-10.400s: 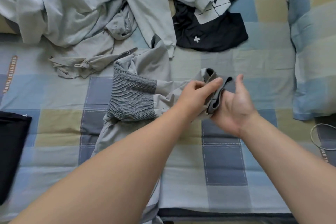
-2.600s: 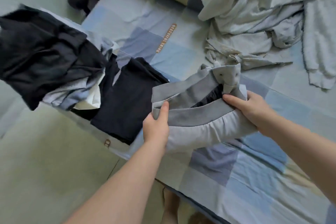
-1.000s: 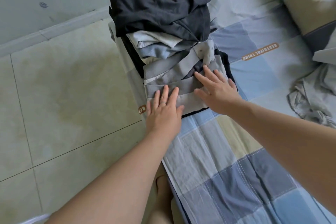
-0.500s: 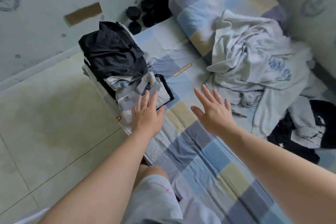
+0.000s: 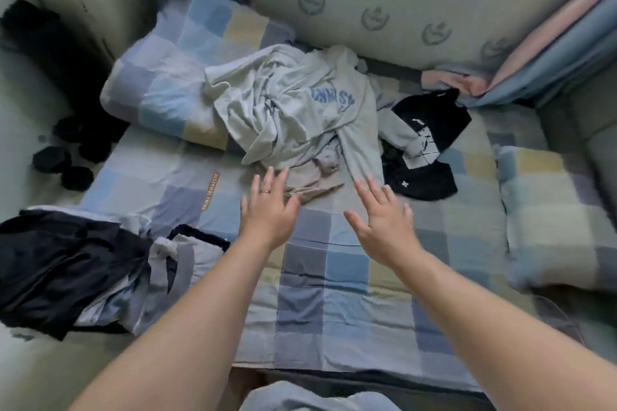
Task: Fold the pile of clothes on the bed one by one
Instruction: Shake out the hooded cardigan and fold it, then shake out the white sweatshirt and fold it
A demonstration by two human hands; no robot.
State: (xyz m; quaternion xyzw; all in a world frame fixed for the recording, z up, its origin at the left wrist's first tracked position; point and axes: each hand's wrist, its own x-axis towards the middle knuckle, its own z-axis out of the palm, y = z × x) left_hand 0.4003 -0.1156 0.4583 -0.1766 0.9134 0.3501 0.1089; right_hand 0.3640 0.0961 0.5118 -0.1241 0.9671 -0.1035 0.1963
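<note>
Head view: both hands empty, fingers straight & spread, palms down, side by side w/ a gap between. The left hand has its fingertips at the near edge of a small crumpled beige garment, which lies roughly left-right across the bed. The right hand stops just short of a pale sleeve that runs far-to-near toward it. The unfolded pile is straight ahead on the far side, black tee at its right. A folded stack sits near left, well apart. Probably the beige garment goes next: left hand is nearer, right must shift left a bit. Actual contact w/ cloth: can't tell.
</note>
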